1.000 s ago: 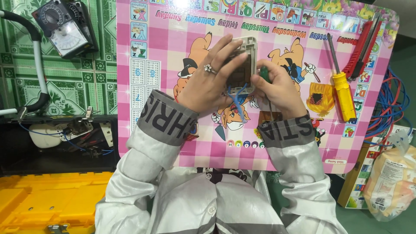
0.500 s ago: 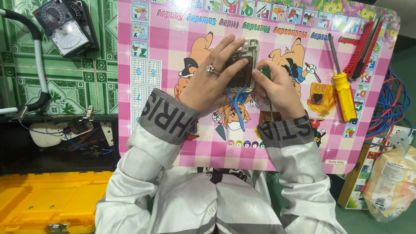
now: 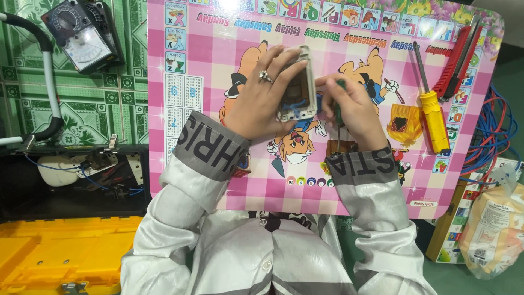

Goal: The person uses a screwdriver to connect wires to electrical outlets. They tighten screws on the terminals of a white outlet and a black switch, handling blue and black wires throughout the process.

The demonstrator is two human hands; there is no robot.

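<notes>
Her left hand (image 3: 261, 101) clamps the grey switch plate (image 3: 298, 90) above the pink desk (image 3: 218, 180) while her right hand (image 3: 352, 106) grips a green-handled screwdriver (image 3: 337, 106), best kept square to the screw.

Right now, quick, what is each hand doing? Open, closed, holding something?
Left hand: closed on the pale switch housing, tilted up from the pink board.
Right hand: closed on a green-handled screwdriver.
</notes>
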